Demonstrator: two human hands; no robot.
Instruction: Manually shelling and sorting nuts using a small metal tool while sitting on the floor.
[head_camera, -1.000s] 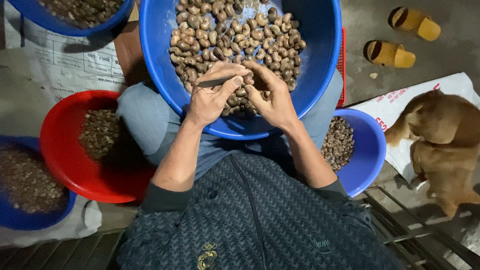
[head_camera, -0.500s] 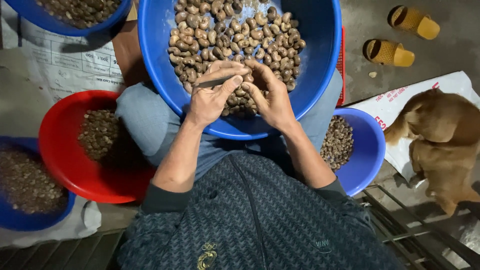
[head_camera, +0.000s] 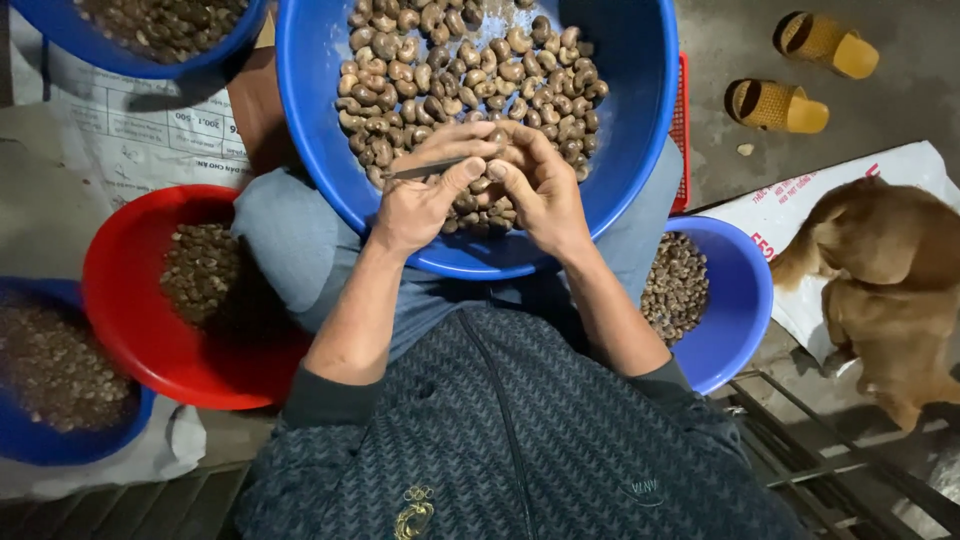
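Grey concrete floor (head_camera: 900, 110), yellow sandals (head_camera: 805, 75) and brown dog (head_camera: 885, 275) at right. Large blue basin (head_camera: 630, 130) on lap, still heaped with unpeeled cashews (head_camera: 450, 70). Left hand (head_camera: 425, 195) clenched around thin metal pick (head_camera: 425, 168); right hand (head_camera: 540, 190) pinching one cashew nut (head_camera: 495, 150) over basin. Red bowl (head_camera: 125, 320) and small blue bowl (head_camera: 735, 300) partly filled: much left to do, apparently.

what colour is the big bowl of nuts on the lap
Blue: the big round plastic bowl, clearest in the head view.
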